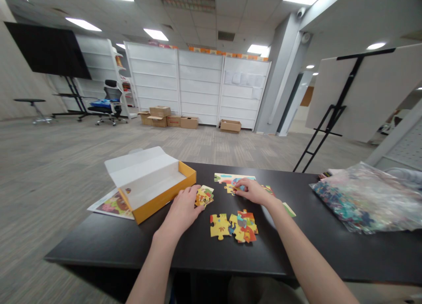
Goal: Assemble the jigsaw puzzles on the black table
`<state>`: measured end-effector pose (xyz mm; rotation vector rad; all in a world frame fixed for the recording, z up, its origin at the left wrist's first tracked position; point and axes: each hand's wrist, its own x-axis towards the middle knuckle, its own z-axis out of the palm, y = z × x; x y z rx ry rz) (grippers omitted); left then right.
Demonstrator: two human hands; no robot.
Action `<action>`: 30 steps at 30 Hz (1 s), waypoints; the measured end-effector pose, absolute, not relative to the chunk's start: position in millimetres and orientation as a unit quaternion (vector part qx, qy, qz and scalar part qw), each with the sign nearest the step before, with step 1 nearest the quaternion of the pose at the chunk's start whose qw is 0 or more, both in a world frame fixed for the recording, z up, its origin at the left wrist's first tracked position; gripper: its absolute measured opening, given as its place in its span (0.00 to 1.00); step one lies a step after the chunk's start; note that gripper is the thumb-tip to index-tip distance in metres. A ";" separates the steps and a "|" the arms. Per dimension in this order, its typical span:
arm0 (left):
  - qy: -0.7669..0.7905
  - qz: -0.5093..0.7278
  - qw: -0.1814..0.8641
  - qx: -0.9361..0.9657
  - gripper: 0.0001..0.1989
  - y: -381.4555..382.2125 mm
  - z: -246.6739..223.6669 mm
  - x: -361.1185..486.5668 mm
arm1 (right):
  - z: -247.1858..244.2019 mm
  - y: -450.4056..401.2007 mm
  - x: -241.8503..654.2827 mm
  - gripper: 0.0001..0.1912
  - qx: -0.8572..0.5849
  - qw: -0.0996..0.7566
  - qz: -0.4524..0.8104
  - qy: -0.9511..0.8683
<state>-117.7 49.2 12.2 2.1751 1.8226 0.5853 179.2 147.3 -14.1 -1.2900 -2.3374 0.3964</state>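
My left hand [186, 208] rests beside a small pile of puzzle pieces [205, 196], its fingers over the pile's left side. My right hand [252, 192] is at a partly joined strip of puzzle [227, 178], its fingertips pinched on a yellow puzzle piece [230, 189]. Nearer the front edge lie a yellow piece [220, 227] and a cluster of red and yellow pieces [245, 227]. A green-edged piece [289, 209] shows beyond my right forearm, and other pieces are partly hidden by my right hand.
An open yellow box [165, 202] stands on the black table [108, 247] at the left, over a picture sheet [112, 206]. A clear plastic bag of colourful pieces [365, 198] lies at the right. Cardboard boxes, shelves and a stand are beyond the table.
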 end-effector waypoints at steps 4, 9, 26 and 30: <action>0.605 0.238 0.120 0.750 0.32 48.0 13.7 -115.2 | -11.7 146.1 179.9 0.08 -0.475 0.218 0.146 -0.840; 0.571 0.290 0.100 0.761 0.29 43.5 20.0 -99.6 | -4.5 143.2 180.9 0.06 -0.477 0.212 0.138 -0.842; 0.595 0.232 0.026 0.769 0.30 41.7 9.4 -57.1 | -7.3 145.9 150.1 0.18 -0.466 0.477 0.354 -0.655; 0.619 0.178 -0.003 0.765 0.23 45.7 2.8 -60.5 | -18.9 159.8 160.3 0.16 -0.514 0.473 0.323 -0.639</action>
